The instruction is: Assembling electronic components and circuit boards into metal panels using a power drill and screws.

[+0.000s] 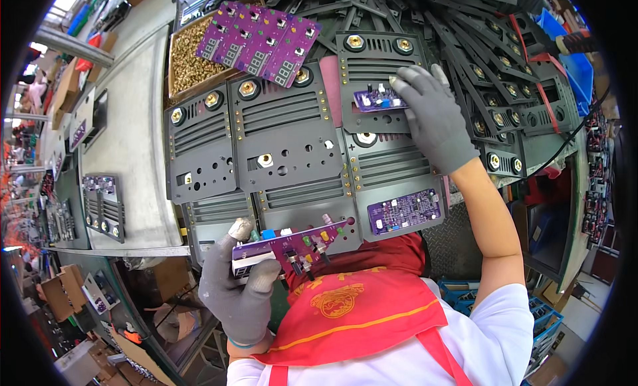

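My left hand [239,286], in a grey glove, grips a long purple circuit board [292,250] at its left end, with the thumb and fingers on either side of a digit display. This board is tilted on edge in front of the red apron. My right hand [435,113], gloved too, reaches over a black slotted metal panel [379,68] and has its fingers closed about the right end of a smaller purple circuit board [373,100]. The fingers hide that end, and I cannot tell whether the board rests on the panel. Another purple circuit board [405,212] lies on a nearer panel.
Several black panels [282,143] with brass nuts overlap across the bench. Behind them are a box of small brass parts [189,57] and a joined sheet of purple boards [259,44] on its edge. Loose black metal parts [478,60] pile up at the far right.
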The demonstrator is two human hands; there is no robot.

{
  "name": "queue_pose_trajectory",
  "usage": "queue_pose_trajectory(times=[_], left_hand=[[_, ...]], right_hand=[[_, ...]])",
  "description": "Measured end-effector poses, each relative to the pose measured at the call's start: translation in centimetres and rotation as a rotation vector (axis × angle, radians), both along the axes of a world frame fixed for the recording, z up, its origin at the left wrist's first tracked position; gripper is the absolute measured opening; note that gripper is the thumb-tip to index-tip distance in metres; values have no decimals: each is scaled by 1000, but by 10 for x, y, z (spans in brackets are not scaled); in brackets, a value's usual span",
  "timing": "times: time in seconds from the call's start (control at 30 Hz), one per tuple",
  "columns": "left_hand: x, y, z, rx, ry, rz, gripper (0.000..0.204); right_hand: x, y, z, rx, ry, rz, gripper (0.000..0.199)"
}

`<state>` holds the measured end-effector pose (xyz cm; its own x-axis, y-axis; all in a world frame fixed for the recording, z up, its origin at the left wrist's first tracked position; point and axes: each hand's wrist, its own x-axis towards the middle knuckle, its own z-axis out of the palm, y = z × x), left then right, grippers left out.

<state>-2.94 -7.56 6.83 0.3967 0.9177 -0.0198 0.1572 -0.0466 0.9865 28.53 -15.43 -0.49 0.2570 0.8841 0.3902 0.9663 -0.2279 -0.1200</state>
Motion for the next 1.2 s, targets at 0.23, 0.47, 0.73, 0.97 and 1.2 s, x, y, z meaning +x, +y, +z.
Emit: queue_pose_trajectory(times=[0.23, 0.47, 0.73, 0.97, 1.2], left_hand=[[-21, 2, -12, 38, 88, -82, 52], [-13, 21, -7, 540, -35, -547, 67], [-39, 6, -55, -1029, -1102, -114, 33], [-33, -18, -89, -152, -790, 245, 37], [-56, 15, -50, -106, -517, 203, 37]], right_hand=[[-31, -6, 16, -168, -193, -135, 52], [-126, -8, 56, -369, 1061, 774, 47], [-157, 22, 31, 61, 1103, 854, 36], [-186, 34, 23, 237, 970, 537, 38], [-115, 69, 27, 38, 546, 173, 37]])
